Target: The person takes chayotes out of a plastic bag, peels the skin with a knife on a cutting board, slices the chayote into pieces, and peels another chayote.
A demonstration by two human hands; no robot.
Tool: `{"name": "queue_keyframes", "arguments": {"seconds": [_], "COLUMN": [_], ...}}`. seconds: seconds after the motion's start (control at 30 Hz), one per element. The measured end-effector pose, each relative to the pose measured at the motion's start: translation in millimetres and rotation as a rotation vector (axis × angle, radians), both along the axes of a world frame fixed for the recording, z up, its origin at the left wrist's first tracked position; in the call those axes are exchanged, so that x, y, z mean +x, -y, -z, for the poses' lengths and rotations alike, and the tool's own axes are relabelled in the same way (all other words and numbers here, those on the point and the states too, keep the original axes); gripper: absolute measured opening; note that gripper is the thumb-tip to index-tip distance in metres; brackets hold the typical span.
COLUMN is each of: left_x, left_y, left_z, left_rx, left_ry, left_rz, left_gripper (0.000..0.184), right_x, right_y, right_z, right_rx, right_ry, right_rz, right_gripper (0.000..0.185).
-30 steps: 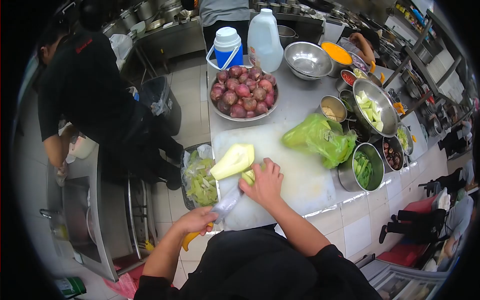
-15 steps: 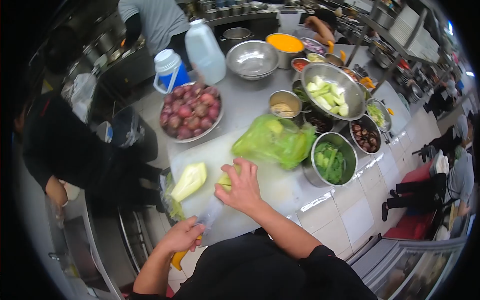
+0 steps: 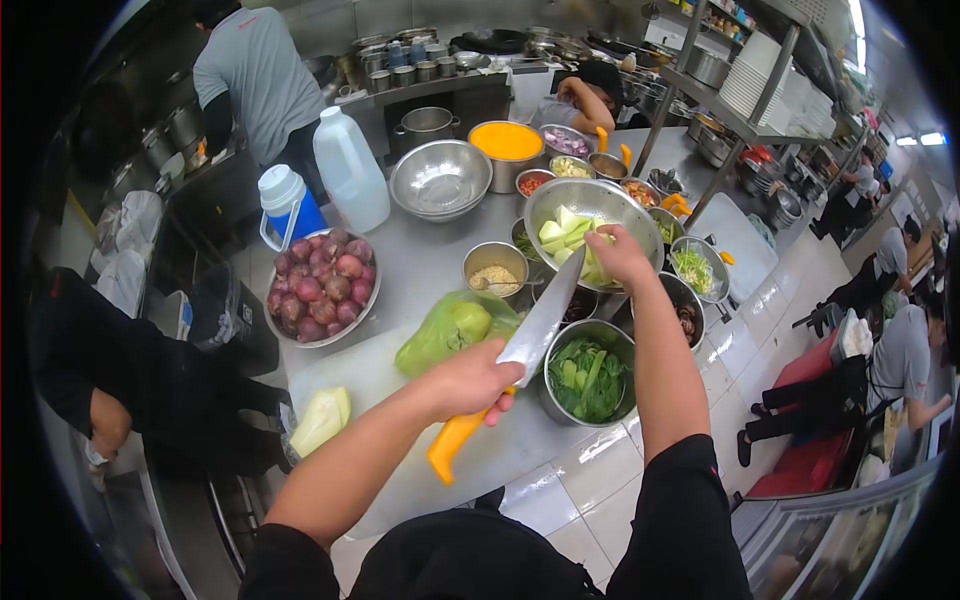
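My left hand (image 3: pixel 475 382) is closed around the yellow handle of a kitchen knife (image 3: pixel 545 320), its broad blade pointing up and to the right. My right hand (image 3: pixel 618 258) reaches into a metal bowl (image 3: pixel 640 215) of peeled, pale green vegetable pieces (image 3: pixel 563 230). Its fingers curl over the pieces, close to the knife tip, and are partly hidden. Below my left forearm lies the white cutting board (image 3: pixel 400 490). A larger peeled pale green vegetable (image 3: pixel 322 420) rests at the board's left side. Behind my left hand sits a green plastic bag (image 3: pixel 440 335) with green vegetables inside.
A bowl of red onions (image 3: pixel 322 285) stands at the left, near a blue jug (image 3: pixel 290 205) and a plastic gallon bottle (image 3: pixel 350 170). A pot of leafy greens (image 3: pixel 588 375) is by the right edge. Co-workers stand around; one (image 3: pixel 260 80) is at the back.
My right hand has moved from the cutting board up to the bowl of pale green pieces. My left hand has lifted the knife and brought it rightward. The view has shifted.
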State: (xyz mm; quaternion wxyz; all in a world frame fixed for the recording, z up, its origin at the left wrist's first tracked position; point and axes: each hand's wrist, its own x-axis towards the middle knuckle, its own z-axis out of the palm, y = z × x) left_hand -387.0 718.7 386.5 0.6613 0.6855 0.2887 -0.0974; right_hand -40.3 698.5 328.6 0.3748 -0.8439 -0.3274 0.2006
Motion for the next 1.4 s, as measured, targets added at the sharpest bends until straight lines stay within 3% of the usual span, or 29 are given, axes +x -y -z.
{"name": "queue_keyframes", "arguments": {"seconds": [0.1, 0.13, 0.2, 0.27, 0.3, 0.33, 0.4, 0.47, 0.53, 0.63, 0.67, 0.77, 0.93, 1.03, 1.13, 1.4], "left_x": [-55, -84, -158, -236, -272, -302, -346, -375, -398, -422, -426, -437, -440, -428, -416, -398], "left_y": [7, 9, 16, 29, 37, 48, 68, 82, 97, 105, 106, 106, 93, 81, 70, 68], "left_z": [-2, -5, 5, 6, 6, 6, 8, 18, 38, 71, 79, 97, 93, 90, 97, 68], "left_rx": [0.07, 0.143, 0.261, 0.339, 0.354, 0.337, 0.322, 0.319, 0.338, 0.214, 0.18, 0.126, 0.15, 0.303, 0.531, 0.727], "left_ry": [-0.063, -0.094, -0.138, -0.167, -0.167, -0.168, -0.22, -0.28, -0.321, -0.239, -0.224, -0.232, -0.308, -0.372, -0.487, -0.568], "left_rz": [-0.095, -0.136, -0.286, -0.462, -0.561, -0.685, -0.887, -0.949, -0.997, -1.016, -1.023, -0.991, -0.781, -0.613, -0.384, -0.013], "left_gripper": [0.033, 0.033, 0.031, 0.027, 0.024, 0.021, 0.016, 0.016, 0.018, 0.019, 0.021, 0.022, 0.027, 0.028, 0.025, 0.019], "right_x": [20, -4, -63, -147, -190, -225, -297, -366, -417, -449, -455, -468, -421, -377, -378, -425], "right_y": [4, 10, 23, 32, 31, 31, 22, 8, -8, -46, -57, -59, -36, -4, 36, 58], "right_z": [-3, -26, -51, -70, -70, -55, -20, 15, 63, 109, 98, 67, 35, 60, 66, 65], "right_rx": [-0.236, -0.197, 0.125, 0.27, 0.277, 0.293, 0.248, 0.026, 0.236, 0.354, 0.091, -0.27, -0.666, -0.631, -0.456, -0.381], "right_ry": [0.425, 0.444, 0.53, 0.399, 0.203, 0.378, 0.377, 0.471, 0.831, 0.934, 0.848, 0.783, 0.262, 0.074, 0.346, 0.536], "right_rz": [-0.152, -0.132, -0.272, -0.484, -0.626, -0.798, -1.131, -1.343, -1.322, -1.289, -1.393, -1.335, -1.357, -1.147, -0.96, -0.906], "right_gripper": [0.067, 0.063, 0.05, 0.043, 0.041, 0.038, 0.038, 0.046, 0.055, 0.04, 0.038, 0.04, 0.055, 0.063, 0.062, 0.056]}}
